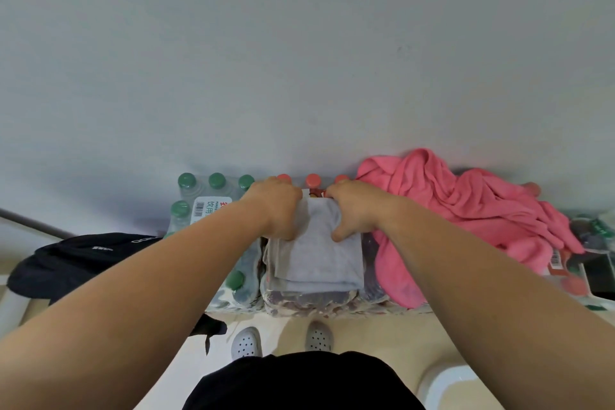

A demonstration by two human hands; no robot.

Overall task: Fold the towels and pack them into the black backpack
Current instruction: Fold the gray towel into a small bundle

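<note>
Fingers (294, 201) of both hands curl over the far edge of a folded grey towel (319, 260), just above the middle of the frame. The left hand (273, 210) grips the far left corner and the right hand (354, 210) the far right one, its thumb (340, 234) lying on top of the cloth. The two hands are near each other, not touching. The grey towel lies in layered folds on a shrink-wrapped pack of red-capped bottles (316, 301). Just left of it stands a second wrapped pack of green-capped bottles (213, 196). At the right of the frame a pink towel (466, 210) lies crumpled and unfolded over more wrapped bottles, against the wall. The black backpack (76, 260) sits slumped at the left edge of the frame, well apart from both towels. Whether it is open, or what is in it, cannot be told. At bottom centre, grey shoes (246, 341) stand on a pale floor.
</note>
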